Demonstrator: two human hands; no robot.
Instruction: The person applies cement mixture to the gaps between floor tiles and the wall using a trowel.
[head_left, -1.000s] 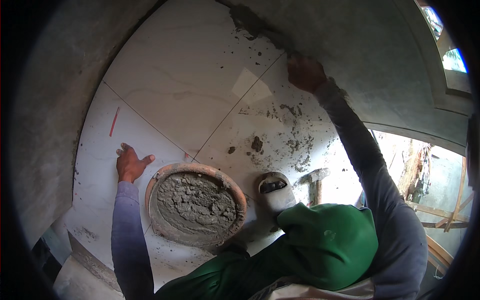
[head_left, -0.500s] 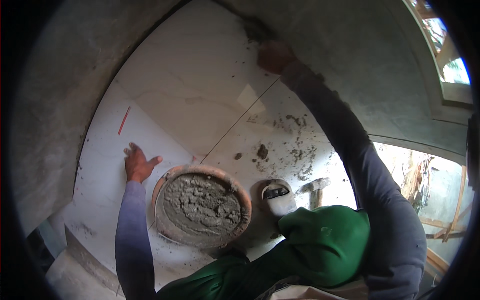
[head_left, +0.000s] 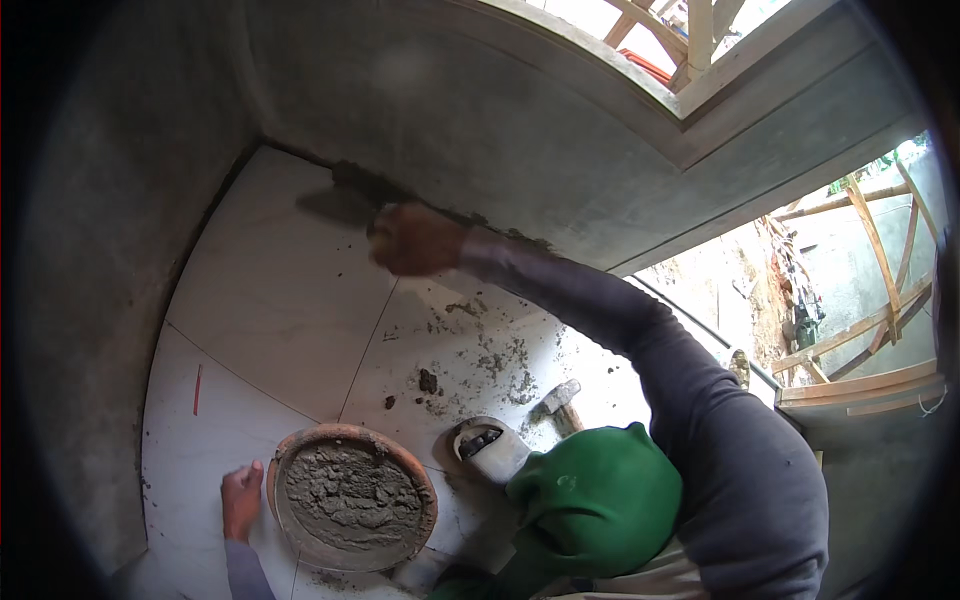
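Note:
My right hand (head_left: 410, 240) is closed on a trowel (head_left: 332, 205), blurred, its blade at the mortar-smeared joint (head_left: 365, 180) where the tiles meet the far wall. Low on the left, my left hand (head_left: 242, 495) rests on the tiled floor (head_left: 230, 360), fingers curled with nothing visible in them, just beside a round orange-brown tub (head_left: 418, 470) full of wet grey mortar (head_left: 350, 495). Right of the tub stands a pale container (head_left: 505, 455) with something dark inside, and behind it lies a hammer (head_left: 558, 398). Mortar lumps and smears dot the central tiles.
Grey walls (head_left: 110, 300) enclose the left and far sides. A green-clothed part of my body (head_left: 600, 500) fills the lower middle. A window frame (head_left: 690, 120) is above; a bright opening on the right shows bamboo poles (head_left: 880, 270). A red strip (head_left: 197, 390) lies on a left tile.
The view has swung up and right. My right hand has moved leftward along the wall joint, the trowel now visible. My left hand's spread fingers have drawn in.

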